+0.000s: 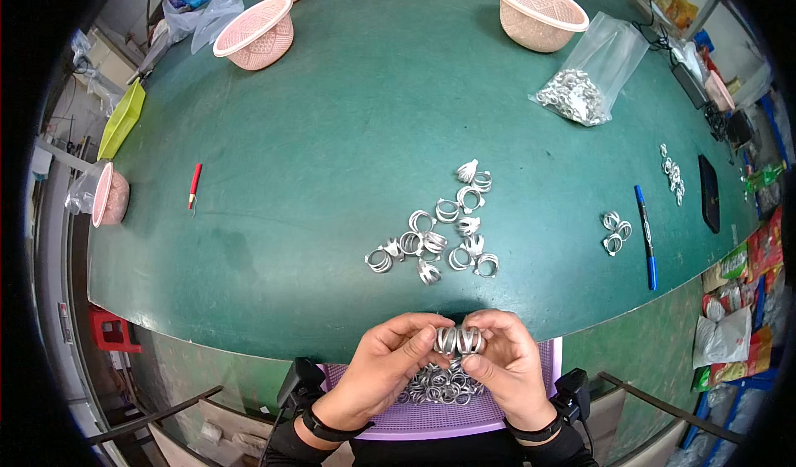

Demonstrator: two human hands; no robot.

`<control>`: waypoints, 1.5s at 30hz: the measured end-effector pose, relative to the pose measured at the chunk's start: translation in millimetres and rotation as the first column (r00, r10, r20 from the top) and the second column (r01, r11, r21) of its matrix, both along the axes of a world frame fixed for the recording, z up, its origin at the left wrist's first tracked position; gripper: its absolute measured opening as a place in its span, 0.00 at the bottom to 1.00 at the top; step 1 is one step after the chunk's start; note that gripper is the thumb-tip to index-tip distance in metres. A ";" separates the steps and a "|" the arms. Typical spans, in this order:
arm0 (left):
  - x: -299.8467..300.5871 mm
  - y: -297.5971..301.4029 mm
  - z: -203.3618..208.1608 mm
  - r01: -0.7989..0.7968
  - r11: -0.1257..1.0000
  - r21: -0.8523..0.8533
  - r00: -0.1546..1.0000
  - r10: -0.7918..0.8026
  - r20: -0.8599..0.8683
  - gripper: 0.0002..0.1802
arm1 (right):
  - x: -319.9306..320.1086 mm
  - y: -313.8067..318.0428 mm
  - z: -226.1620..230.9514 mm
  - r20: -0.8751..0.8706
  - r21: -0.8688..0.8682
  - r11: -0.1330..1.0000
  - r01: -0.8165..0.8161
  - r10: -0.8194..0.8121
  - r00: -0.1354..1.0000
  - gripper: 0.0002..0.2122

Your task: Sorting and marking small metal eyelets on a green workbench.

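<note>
Over the near edge of the table, my left hand and my right hand meet with a pair of silver multi-band metal rings between them. The left thumb and fingers pinch the left ring, and the right fingers and thumb close on the right one. Both rings stand side by side, seeming to touch. Below my hands sits a purple mesh basket, holding a pile of similar metal rings. Beyond my hands, several more rings lie in a loose cluster on the green table.
At right lie a small ring group, a blue marker, linked metal pieces and a black phone-like slab. Farther back are a clear bag of metal pieces and pink baskets. A red pen-like tool lies left.
</note>
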State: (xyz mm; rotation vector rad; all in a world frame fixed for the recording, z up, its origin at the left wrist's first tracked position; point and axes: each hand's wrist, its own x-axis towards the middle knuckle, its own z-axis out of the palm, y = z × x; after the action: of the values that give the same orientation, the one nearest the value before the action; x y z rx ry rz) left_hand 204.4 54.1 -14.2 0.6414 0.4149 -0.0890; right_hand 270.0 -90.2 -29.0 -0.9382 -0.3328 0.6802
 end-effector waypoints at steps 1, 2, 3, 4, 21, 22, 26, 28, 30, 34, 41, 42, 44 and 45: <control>-0.1 -1.3 1.2 -0.004 1.000 0.015 1.000 0.004 -0.010 0.13 | -1.1 0.7 0.6 0.001 -0.001 1.000 -0.001 0.001 1.000 0.18; -0.5 -2.1 1.8 -0.008 0.999 0.031 1.000 0.008 -0.021 0.13 | -2.4 1.9 1.8 -0.008 -0.004 1.000 0.012 -0.012 1.000 0.18; -1.2 -1.7 0.7 -0.008 0.999 0.031 1.000 0.009 -0.021 0.13 | -3.1 2.5 2.4 -0.017 -0.006 1.000 0.025 -0.025 1.000 0.18; -2.0 -0.9 -0.7 0.003 0.999 0.032 1.000 -0.003 -0.006 0.12 | -3.1 2.6 1.9 -0.016 -0.006 1.000 0.025 -0.025 1.000 0.18; -5.3 0.7 -1.2 -0.158 0.917 0.368 0.927 0.009 0.376 0.28 | -2.3 -7.4 9.6 0.224 -0.108 0.986 0.130 -0.103 0.969 0.15; -5.2 1.8 -0.9 -0.159 0.901 0.404 0.917 -0.017 0.399 0.29 | -3.6 -6.0 9.5 0.223 -0.108 0.986 0.129 -0.103 0.969 0.15; -4.0 3.2 -0.6 -0.173 0.893 0.415 0.881 -0.048 0.471 0.31 | -5.5 -6.0 11.6 0.143 -0.033 0.990 0.138 -0.132 0.981 0.12; -6.5 4.8 1.1 -0.128 0.891 0.435 0.882 -0.098 0.461 0.30 | -1.8 -10.7 12.7 0.154 -0.050 0.990 0.131 -0.122 0.981 0.11; -10.1 9.8 6.9 -0.012 0.847 0.532 0.883 -0.241 0.402 0.27 | 10.4 -21.4 12.9 0.364 -0.131 0.985 -0.110 0.151 0.919 0.11; 4.0 25.7 20.3 -0.046 0.323 0.945 0.898 -0.401 0.181 0.19 | 23.3 -28.3 7.8 0.278 -0.153 0.986 0.067 -0.022 0.960 0.08; 39.2 17.3 -2.1 -0.085 -0.266 0.960 0.996 -0.020 0.083 0.08 | 45.3 13.1 9.7 0.833 -0.527 0.532 0.663 0.171 0.526 0.14; 42.1 16.4 -4.6 -0.089 -0.334 0.939 0.996 -0.016 0.089 0.07 | 45.4 16.8 11.7 0.843 -0.527 0.503 0.685 0.209 0.495 0.14; 44.5 16.0 -4.4 -0.132 -0.321 0.938 0.991 -0.066 0.117 0.07 | 47.1 15.6 5.9 0.826 -0.551 0.525 0.648 0.237 0.511 0.14; 43.8 16.5 -1.2 -0.195 -0.315 0.929 0.981 -0.083 0.178 0.07 | 47.9 14.5 3.7 0.808 -0.575 0.548 0.607 0.267 0.525 0.14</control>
State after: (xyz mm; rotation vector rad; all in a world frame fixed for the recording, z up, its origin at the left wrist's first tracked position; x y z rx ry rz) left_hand 248.2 70.5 -15.3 2.4525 0.2332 0.5575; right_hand 317.9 -75.8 -25.4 -2.2497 -0.7904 0.0150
